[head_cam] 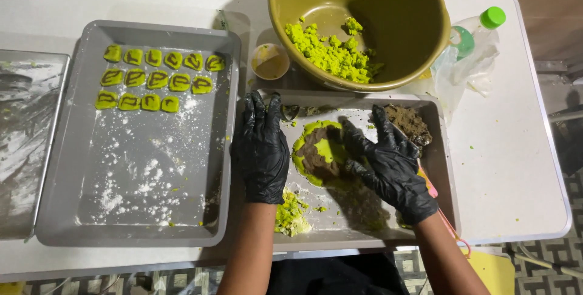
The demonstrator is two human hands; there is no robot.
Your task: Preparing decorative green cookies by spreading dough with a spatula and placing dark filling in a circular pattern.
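Hands (262, 149) (392, 164), black gloves, grip released, flat beside soft green-brown dough disc (319, 152).

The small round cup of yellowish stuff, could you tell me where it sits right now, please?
In the head view, the small cup stands on the table between the floured tray and the olive bowl, above the left hand.

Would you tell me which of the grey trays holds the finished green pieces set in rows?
The large grey tray left of both hands; its floured floor carries rows of shaped green pieces.
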